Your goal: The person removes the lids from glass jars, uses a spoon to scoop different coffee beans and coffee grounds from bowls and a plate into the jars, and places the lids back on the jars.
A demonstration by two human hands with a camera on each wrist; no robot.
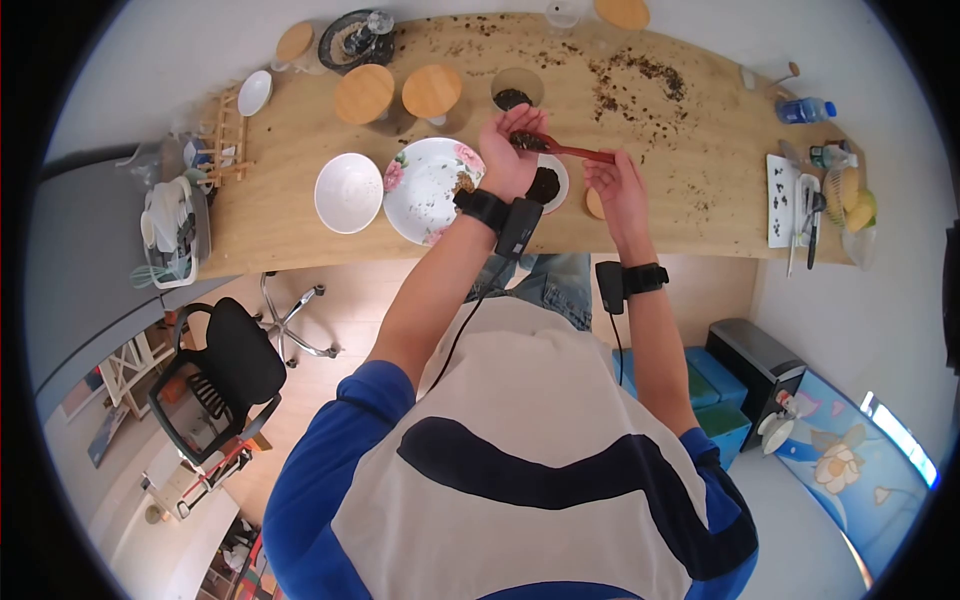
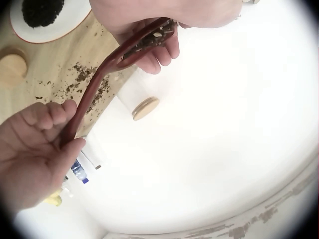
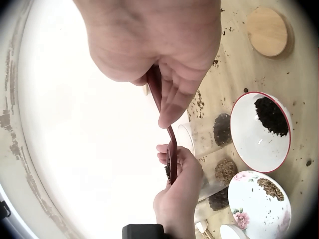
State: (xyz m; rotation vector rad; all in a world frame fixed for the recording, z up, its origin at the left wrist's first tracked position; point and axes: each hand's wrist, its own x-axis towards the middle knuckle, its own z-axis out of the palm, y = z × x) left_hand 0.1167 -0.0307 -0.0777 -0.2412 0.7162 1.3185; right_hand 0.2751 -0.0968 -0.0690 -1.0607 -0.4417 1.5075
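Note:
My right hand [image 1: 620,195] pinches the handle of a dark red scoop [image 1: 572,152]. Dark dried bits with a few paler flakes fill its long hollow head, plainest in the left wrist view. Palm up beneath that head is my left hand [image 1: 508,165], its fingers extended under the scoop. Just below the hands stands a white, red-rimmed bowl [image 3: 246,132] with dark crumbly bits inside. Next to it, a floral plate [image 1: 415,205] carries a small brown heap and scattered specks. Beyond the left hand is a clear jar [image 1: 530,82] with dark contents.
A white bowl [image 1: 348,195] sits left of the plate. Jars with wooden lids [image 1: 433,92] line the back. Dark crumbs [image 1: 640,85] litter the back right. A water bottle [image 1: 805,110] and white tray [image 1: 780,205] are far right, a dish rack [image 1: 200,235] far left.

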